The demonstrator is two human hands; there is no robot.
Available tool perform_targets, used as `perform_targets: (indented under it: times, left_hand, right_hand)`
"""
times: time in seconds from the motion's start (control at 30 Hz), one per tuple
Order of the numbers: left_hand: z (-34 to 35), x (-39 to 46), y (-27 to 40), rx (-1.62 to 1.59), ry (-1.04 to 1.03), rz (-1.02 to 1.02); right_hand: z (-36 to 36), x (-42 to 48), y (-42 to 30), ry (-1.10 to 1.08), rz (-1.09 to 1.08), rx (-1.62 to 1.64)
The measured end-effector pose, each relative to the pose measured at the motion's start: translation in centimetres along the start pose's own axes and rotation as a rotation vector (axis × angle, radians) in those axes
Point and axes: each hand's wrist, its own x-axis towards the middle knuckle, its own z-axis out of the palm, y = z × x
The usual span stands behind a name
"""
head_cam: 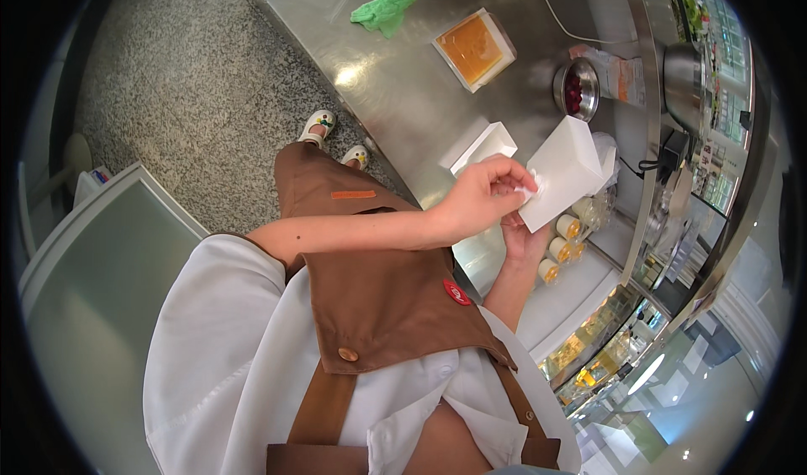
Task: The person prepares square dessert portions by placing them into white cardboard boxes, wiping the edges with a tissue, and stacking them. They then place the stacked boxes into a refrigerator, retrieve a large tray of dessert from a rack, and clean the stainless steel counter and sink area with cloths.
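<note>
My left hand reaches across from the left, its fingertips pinching a small crumpled white piece, perhaps tissue or film, against the face of a white cardboard box. The box is tilted up above the counter. Its lower end rests in my right hand, whose fingers are partly hidden behind it. Beside my left hand, a shallow white open tray or box part lies on the stainless steel counter.
Farther along the counter are an orange-topped slab in a white tray, a green cloth and a steel bowl of dark red fruit. A plastic bag lies behind the bowl. Several yellow-topped cups stand right of the box.
</note>
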Motion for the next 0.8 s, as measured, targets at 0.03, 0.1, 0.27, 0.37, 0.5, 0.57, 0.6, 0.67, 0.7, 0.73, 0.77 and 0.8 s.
perform_targets:
  times: [0.03,0.1,0.27,0.37,0.5,0.57,0.6,0.67,0.7,0.73,0.77,0.8]
  left_hand:
    - [0.0,0.4,0.1,-0.026,0.025,-0.011]
    - [0.3,1.7,1.0,0.003,0.081,0.058]
    - [0.5,5.6,2.6,-0.018,0.182,0.144]
    - [-0.1,7.5,1.8,-0.003,0.240,0.097]
    - [-0.2,7.6,1.0,0.014,0.243,0.084]
    - [0.3,6.4,0.6,0.079,0.204,0.143]
    - [0.5,5.8,0.5,0.112,0.183,0.154]
    - [0.8,4.3,0.4,0.178,0.140,0.175]
    - [0.8,3.7,0.3,0.183,0.100,0.223]
    - [0.8,3.1,0.3,0.188,0.059,0.270]
    - [0.8,2.5,0.2,0.192,0.017,0.317]
    - [0.6,2.0,0.4,0.152,-0.052,0.305]
  right_hand:
    - [0.1,0.1,0.3,0.029,-0.007,-0.006]
    - [-0.2,0.3,0.4,0.023,0.004,0.005]
    - [-2.2,0.5,0.9,-0.017,0.090,0.081]
    - [-1.6,0.3,1.0,-0.048,0.117,0.064]
    - [-2.3,0.6,1.1,-0.074,0.133,0.092]
    - [-2.1,0.7,1.1,-0.004,0.124,0.126]
    - [-1.8,0.7,1.0,0.047,0.111,0.109]
    - [-0.8,0.7,0.8,0.148,0.085,0.073]
    - [0.2,0.7,0.7,0.179,0.064,0.044]
    - [1.4,0.8,0.7,0.211,0.042,0.016]
    - [1.9,0.8,0.6,0.243,0.020,-0.013]
    - [1.4,0.9,0.5,0.183,0.016,-0.026]
